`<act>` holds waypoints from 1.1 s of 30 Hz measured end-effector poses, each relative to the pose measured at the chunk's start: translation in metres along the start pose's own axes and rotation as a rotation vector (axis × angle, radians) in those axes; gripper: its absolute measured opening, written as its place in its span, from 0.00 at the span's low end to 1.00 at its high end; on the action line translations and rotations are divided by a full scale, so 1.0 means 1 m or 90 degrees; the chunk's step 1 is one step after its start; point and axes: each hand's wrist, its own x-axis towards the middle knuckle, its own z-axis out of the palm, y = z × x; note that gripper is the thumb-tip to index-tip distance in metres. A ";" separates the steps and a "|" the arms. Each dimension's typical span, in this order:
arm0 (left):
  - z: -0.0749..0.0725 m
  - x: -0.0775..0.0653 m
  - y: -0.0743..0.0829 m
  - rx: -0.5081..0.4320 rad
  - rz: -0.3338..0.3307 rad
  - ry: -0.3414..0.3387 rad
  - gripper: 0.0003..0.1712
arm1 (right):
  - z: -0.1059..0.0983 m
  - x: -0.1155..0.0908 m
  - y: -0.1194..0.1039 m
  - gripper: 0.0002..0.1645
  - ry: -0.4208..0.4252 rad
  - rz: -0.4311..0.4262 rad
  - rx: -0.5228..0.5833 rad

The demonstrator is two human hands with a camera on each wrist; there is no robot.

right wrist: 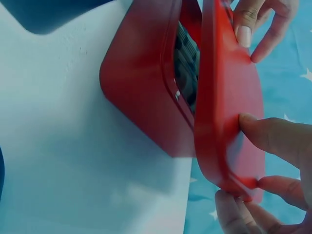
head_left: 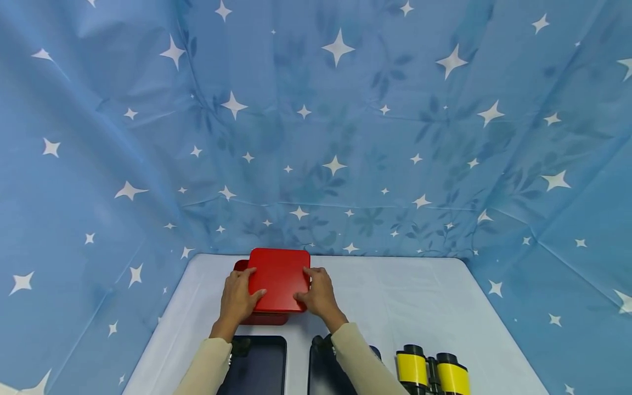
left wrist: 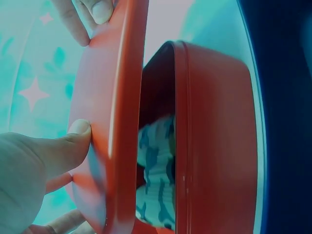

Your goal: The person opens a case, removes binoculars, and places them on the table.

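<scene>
A flat red lid (head_left: 279, 280) is held between both hands over a red box (head_left: 264, 319), set off to the right so that part of the box shows at its left. My left hand (head_left: 237, 296) grips the lid's left side, with the thumb on its top face. At the opposite side my right hand (head_left: 321, 295) pinches the lid, thumb on top and fingers at the edge. Through the gap under the lid, the left wrist view shows a camouflage-patterned item (left wrist: 158, 170) inside the box.
Two dark trays lie at the near side of the white table (head_left: 395, 307), a left tray (head_left: 264, 362) and a right tray (head_left: 323, 378) partly under my right sleeve. Yellow and black binoculars (head_left: 413, 368) stand near right. Blue star-patterned cloth (head_left: 316, 137) surrounds the table.
</scene>
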 end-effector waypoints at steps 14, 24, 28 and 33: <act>0.019 0.000 0.027 -0.006 0.006 -0.003 0.43 | -0.026 -0.004 0.023 0.48 0.016 0.028 0.042; 0.032 -0.001 0.048 -0.022 0.025 0.004 0.42 | -0.046 -0.008 0.039 0.47 0.016 0.039 0.057; 0.038 -0.002 0.056 -0.019 0.043 0.015 0.41 | -0.054 -0.010 0.046 0.46 0.019 0.041 0.053; 0.045 -0.004 0.063 -0.019 0.052 0.011 0.41 | -0.061 -0.012 0.055 0.46 0.027 0.038 0.044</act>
